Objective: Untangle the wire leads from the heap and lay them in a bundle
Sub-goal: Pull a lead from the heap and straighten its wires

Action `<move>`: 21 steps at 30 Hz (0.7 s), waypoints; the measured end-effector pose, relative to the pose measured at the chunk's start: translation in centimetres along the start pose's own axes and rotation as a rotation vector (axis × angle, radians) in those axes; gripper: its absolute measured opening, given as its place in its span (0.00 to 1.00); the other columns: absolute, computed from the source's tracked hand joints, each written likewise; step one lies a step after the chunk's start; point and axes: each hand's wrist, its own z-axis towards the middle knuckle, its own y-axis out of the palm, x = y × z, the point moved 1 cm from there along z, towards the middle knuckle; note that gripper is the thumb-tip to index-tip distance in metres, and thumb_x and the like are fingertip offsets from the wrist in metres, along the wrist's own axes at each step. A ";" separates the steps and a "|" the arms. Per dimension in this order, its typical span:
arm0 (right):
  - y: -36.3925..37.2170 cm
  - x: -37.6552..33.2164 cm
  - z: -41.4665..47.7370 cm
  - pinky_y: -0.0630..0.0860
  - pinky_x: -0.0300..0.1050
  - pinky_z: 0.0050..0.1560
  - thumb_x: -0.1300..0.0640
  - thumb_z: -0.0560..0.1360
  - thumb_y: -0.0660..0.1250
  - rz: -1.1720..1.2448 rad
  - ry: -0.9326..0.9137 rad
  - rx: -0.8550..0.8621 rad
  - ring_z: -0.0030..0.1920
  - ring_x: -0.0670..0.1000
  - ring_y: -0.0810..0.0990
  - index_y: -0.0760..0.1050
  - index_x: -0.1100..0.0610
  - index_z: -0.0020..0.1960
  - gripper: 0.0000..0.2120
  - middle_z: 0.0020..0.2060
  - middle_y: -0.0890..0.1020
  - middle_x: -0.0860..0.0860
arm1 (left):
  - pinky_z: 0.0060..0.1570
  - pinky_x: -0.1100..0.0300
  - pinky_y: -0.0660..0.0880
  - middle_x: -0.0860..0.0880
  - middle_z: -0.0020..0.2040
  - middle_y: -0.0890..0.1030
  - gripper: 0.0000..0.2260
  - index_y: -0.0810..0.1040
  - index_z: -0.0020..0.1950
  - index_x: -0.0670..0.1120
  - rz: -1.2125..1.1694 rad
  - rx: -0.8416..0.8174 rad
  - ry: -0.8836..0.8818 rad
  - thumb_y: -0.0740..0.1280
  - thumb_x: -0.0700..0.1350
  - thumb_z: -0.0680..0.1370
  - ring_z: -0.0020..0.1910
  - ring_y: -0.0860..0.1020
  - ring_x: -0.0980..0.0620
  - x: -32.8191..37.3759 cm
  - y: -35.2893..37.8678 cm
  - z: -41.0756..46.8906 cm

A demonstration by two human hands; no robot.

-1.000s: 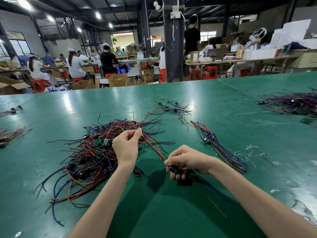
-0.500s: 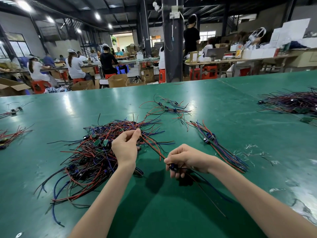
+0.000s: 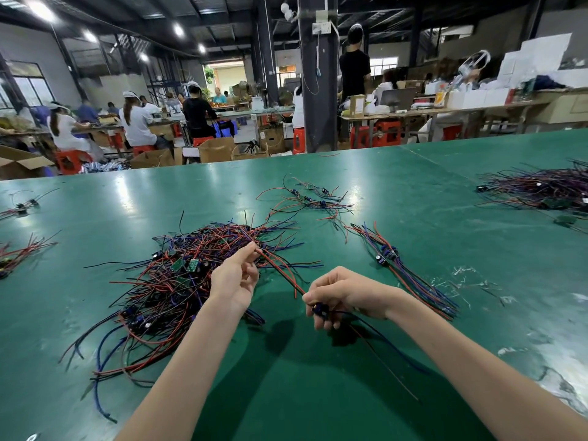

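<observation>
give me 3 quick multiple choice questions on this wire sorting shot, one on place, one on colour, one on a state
1. Where does the straightened bundle lie?
A. far left of view
B. right of the right hand, a little farther off
C. nearest the camera, bottom left

2. What colour is the table?
A. white
B. grey
C. green

3. What is the right hand doing?
A. gripping a small blue part
B. lying flat
C. pointing upward

Key: 1 B, the bundle lies right of that hand; 2 C, the top is green throughout; 3 A, its fingers curl round the part.
</observation>
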 end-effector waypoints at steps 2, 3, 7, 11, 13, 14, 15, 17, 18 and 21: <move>0.0 0.0 -0.1 0.74 0.37 0.28 0.59 0.78 0.64 0.002 -0.003 -0.003 0.27 0.49 0.79 0.78 0.59 0.38 0.11 0.30 0.83 0.55 | 0.17 0.73 0.62 0.53 0.22 0.74 0.07 0.77 0.39 0.41 -0.032 -0.049 -0.063 0.69 0.41 0.76 0.16 0.65 0.60 0.0 0.0 0.0; 0.0 0.0 -0.1 0.75 0.37 0.29 0.59 0.78 0.64 0.000 -0.005 -0.004 0.27 0.49 0.79 0.78 0.59 0.38 0.11 0.30 0.83 0.55 | 0.16 0.73 0.61 0.54 0.21 0.73 0.07 0.76 0.39 0.42 -0.042 -0.068 -0.088 0.68 0.42 0.76 0.16 0.65 0.60 0.0 0.1 0.1; 0.0 0.0 -0.2 0.75 0.38 0.29 0.59 0.78 0.64 -0.002 -0.006 -0.012 0.27 0.49 0.79 0.78 0.59 0.38 0.11 0.30 0.82 0.55 | 0.15 0.73 0.61 0.54 0.22 0.72 0.09 0.75 0.38 0.43 -0.112 -0.129 -0.183 0.67 0.43 0.77 0.16 0.64 0.60 -0.1 0.1 0.1; 0.0 -0.2 -0.3 0.74 0.37 0.29 0.60 0.78 0.64 -0.006 0.003 -0.027 0.27 0.48 0.79 0.77 0.60 0.38 0.11 0.30 0.82 0.55 | 0.17 0.74 0.63 0.52 0.27 0.76 0.09 0.75 0.37 0.42 -0.189 -0.165 -0.241 0.66 0.42 0.77 0.17 0.64 0.61 -0.3 0.0 0.3; 0.1 -0.2 -0.3 0.74 0.37 0.29 0.60 0.78 0.63 -0.015 0.012 -0.030 0.27 0.48 0.79 0.77 0.60 0.38 0.11 0.30 0.82 0.54 | 0.17 0.74 0.62 0.53 0.25 0.75 0.09 0.76 0.37 0.42 -0.098 -0.142 -0.181 0.68 0.43 0.77 0.17 0.64 0.61 -0.2 0.0 0.4; 0.2 -0.2 -0.3 0.74 0.36 0.29 0.60 0.78 0.63 -0.021 0.019 -0.028 0.27 0.48 0.79 0.77 0.60 0.38 0.11 0.30 0.82 0.54 | 0.17 0.74 0.62 0.54 0.24 0.74 0.09 0.77 0.36 0.42 -0.031 -0.118 -0.136 0.69 0.43 0.76 0.18 0.65 0.61 -0.2 0.0 0.5; 0.3 -0.1 -0.3 0.74 0.36 0.28 0.60 0.78 0.64 -0.028 0.025 -0.024 0.26 0.48 0.79 0.77 0.60 0.38 0.11 0.30 0.82 0.54 | 0.17 0.73 0.62 0.54 0.24 0.73 0.09 0.78 0.36 0.42 0.022 -0.096 -0.095 0.70 0.44 0.75 0.18 0.66 0.61 -0.1 0.1 0.5; 0.4 0.0 -0.3 0.74 0.36 0.28 0.60 0.78 0.64 -0.039 0.032 -0.012 0.26 0.48 0.79 0.77 0.60 0.38 0.11 0.29 0.82 0.54 | 0.17 0.72 0.64 0.53 0.25 0.74 0.09 0.79 0.35 0.42 0.043 -0.070 -0.052 0.72 0.44 0.73 0.20 0.67 0.60 -0.3 0.2 0.4; 0.5 0.0 -0.3 0.74 0.36 0.28 0.60 0.77 0.64 -0.042 0.033 -0.004 0.26 0.48 0.79 0.77 0.60 0.37 0.11 0.29 0.82 0.54 | 0.18 0.72 0.66 0.52 0.27 0.75 0.09 0.80 0.34 0.43 0.030 -0.063 -0.044 0.72 0.44 0.73 0.21 0.68 0.60 -0.4 0.3 0.4; 0.6 0.2 -0.2 0.74 0.36 0.29 0.59 0.77 0.65 -0.045 0.029 0.023 0.26 0.48 0.79 0.78 0.59 0.37 0.10 0.29 0.83 0.54 | 0.22 0.69 0.70 0.53 0.28 0.78 0.09 0.80 0.36 0.44 0.017 -0.112 -0.049 0.72 0.48 0.72 0.23 0.70 0.60 -0.6 0.5 0.2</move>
